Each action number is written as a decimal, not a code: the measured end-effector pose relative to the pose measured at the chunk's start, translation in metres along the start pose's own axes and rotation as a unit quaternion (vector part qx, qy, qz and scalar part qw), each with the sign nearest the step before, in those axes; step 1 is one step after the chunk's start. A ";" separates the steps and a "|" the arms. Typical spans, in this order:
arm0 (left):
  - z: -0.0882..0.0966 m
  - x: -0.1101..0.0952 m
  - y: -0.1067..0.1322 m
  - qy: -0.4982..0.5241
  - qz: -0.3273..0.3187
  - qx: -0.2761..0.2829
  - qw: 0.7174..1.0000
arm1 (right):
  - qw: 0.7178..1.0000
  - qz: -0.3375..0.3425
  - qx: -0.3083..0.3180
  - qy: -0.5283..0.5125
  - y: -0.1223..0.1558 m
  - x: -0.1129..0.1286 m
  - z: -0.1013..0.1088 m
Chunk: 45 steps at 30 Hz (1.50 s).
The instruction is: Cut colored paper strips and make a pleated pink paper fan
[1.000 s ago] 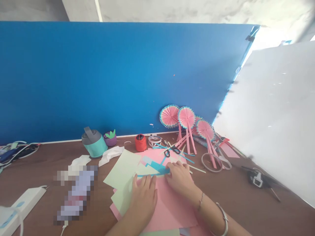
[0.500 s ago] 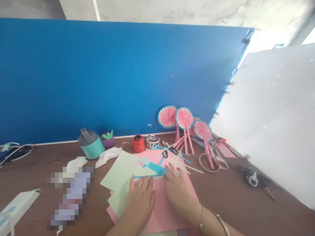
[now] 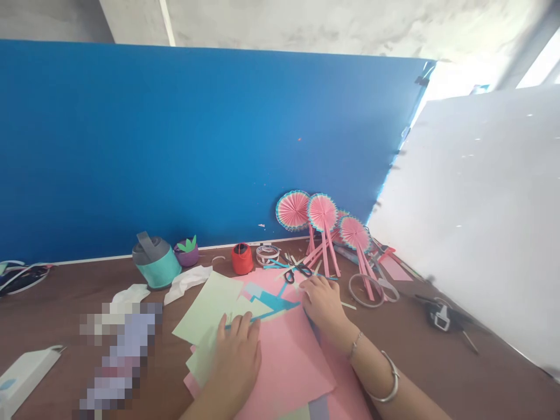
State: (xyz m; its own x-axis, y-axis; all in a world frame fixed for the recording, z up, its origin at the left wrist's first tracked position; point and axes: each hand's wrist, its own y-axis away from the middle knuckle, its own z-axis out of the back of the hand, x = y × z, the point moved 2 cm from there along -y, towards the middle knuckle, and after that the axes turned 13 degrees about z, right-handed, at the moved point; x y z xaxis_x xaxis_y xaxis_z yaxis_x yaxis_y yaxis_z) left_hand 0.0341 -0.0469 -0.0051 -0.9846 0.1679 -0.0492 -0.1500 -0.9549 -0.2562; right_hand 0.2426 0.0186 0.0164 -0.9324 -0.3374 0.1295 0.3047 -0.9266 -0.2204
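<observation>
My left hand [image 3: 240, 350] lies with fingers apart on a pink sheet [image 3: 289, 356], near a narrow blue paper strip [image 3: 262, 318] along its far edge. Just past the sheet's far right corner, my right hand [image 3: 324, 300] rests with bent fingers drawn together; its fingertips are mostly hidden, so whether they pinch anything is unclear. Black-handled scissors [image 3: 298, 271] lie right beyond that hand among thin paper strips. Between the hands and the scissors are blue paper pieces [image 3: 273, 300]. A pale green sheet [image 3: 205, 309] sticks out at the left of the stack.
Pink pleated paper rosettes [image 3: 322, 212] with long strips lean at the blue partition [image 3: 175, 146]. A red spool-like object [image 3: 242, 258], a teal container [image 3: 160, 265] and a purple pot [image 3: 186, 255] stand at the back. A power strip [image 3: 28, 376] lies left; dark tools [image 3: 441, 318] lie right.
My right hand has moved away and up toward the scissors, its fingers now bent. The pink sheet has turned anticlockwise, showing more paper beneath. My left hand still rests on it, slightly further left.
</observation>
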 end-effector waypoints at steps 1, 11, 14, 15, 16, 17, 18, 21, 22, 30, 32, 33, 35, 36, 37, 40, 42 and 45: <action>0.002 0.003 -0.001 -0.005 0.002 0.005 1.000 | 1.000 0.013 -0.004 -0.013 -0.002 -0.002 -0.002; 0.000 -0.003 -0.001 0.046 -0.095 -0.005 0.994 | 0.995 -0.081 -0.042 -0.042 -0.012 -0.031 0.027; -0.004 -0.009 0.003 0.057 -0.145 0.002 0.988 | 0.995 -0.094 -0.038 -0.023 -0.012 -0.044 0.039; -0.005 -0.010 0.004 0.059 -0.159 0.009 0.986 | 0.995 -0.088 -0.035 -0.018 -0.012 -0.045 0.040; -0.006 -0.011 0.005 0.061 -0.171 0.016 0.983 | 0.997 -0.076 -0.031 -0.016 -0.013 -0.045 0.041; -0.005 -0.011 0.005 0.063 -0.180 0.023 0.981 | 0.998 -0.056 -0.027 -0.015 -0.015 -0.044 0.041; -0.005 -0.010 0.006 0.066 -0.186 0.029 0.980 | 0.999 -0.030 -0.022 -0.014 -0.017 -0.041 0.040; 0.001 -0.007 0.004 0.075 -0.210 0.050 0.973 | 0.997 0.082 0.006 -0.003 -0.026 -0.027 0.029; 0.004 -0.006 0.003 0.078 -0.219 0.060 0.971 | 0.992 0.123 0.020 0.005 -0.029 -0.021 0.024; 0.008 0.000 0.001 0.104 -0.230 0.110 0.961 | 0.916 0.376 0.096 0.101 -0.044 0.014 -0.012; 0.008 0.000 0.002 0.113 -0.234 0.103 0.960 | 0.907 0.396 0.105 0.099 -0.049 0.013 -0.012; 0.009 0.000 0.002 0.116 -0.233 0.102 0.960 | 0.914 0.384 0.100 0.083 -0.051 0.010 -0.011; 0.013 -0.001 0.001 0.117 -0.233 0.107 0.959 | 0.944 0.319 0.069 0.038 -0.057 -0.001 -0.005; 0.016 -0.001 0.001 0.115 -0.233 0.114 0.959 | 0.962 0.270 0.045 0.016 -0.060 -0.009 -0.001; 0.018 -0.002 0.001 0.112 -0.233 0.121 0.959 | 0.973 0.230 0.025 0.008 -0.062 -0.017 0.002; 0.023 -0.006 0.000 0.108 -0.231 0.133 0.958 | 0.985 0.171 0.003 0.007 -0.064 -0.034 0.008; 0.024 -0.007 0.000 0.104 -0.229 0.131 0.959 | 0.987 0.160 0.004 0.006 -0.064 -0.036 0.006; 0.023 -0.008 0.001 0.100 -0.227 0.123 0.961 | 0.983 0.183 0.018 0.004 -0.065 -0.026 -0.002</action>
State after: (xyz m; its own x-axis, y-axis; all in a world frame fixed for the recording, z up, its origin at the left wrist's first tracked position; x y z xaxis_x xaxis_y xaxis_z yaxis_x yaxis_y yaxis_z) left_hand 0.0393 -0.0546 0.0168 -0.7791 0.6017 -0.1761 -0.6015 -0.7966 -0.0605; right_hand 0.2469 0.0881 0.0249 -0.7598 -0.6488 0.0408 0.6271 -0.7481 -0.2169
